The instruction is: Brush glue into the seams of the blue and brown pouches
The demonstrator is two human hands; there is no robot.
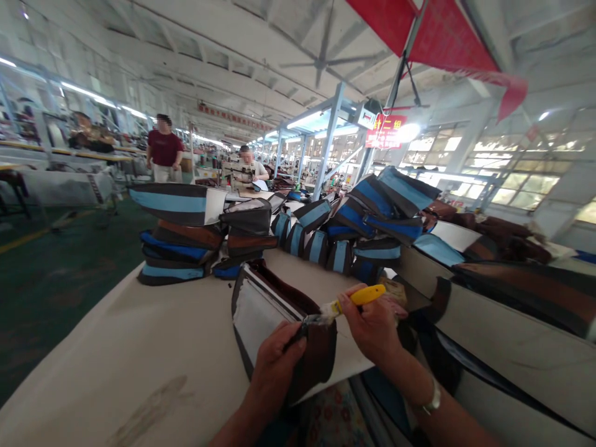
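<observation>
My left hand is closed on the near edge of a brown and dark-grey bag piece, thumb on top. The piece stands on the pale table, its white inner side facing left and its top open. In my right hand is a brush with a yellow handle, its fingers wrapped round the handle. The bristles point left and meet the top edge of the piece, just beyond my left fingertips.
Stacked bag pieces in blue, grey and brown line the table's far side. A taller pile rises at the back right, and large panels lie at the right. People stand and sit farther off.
</observation>
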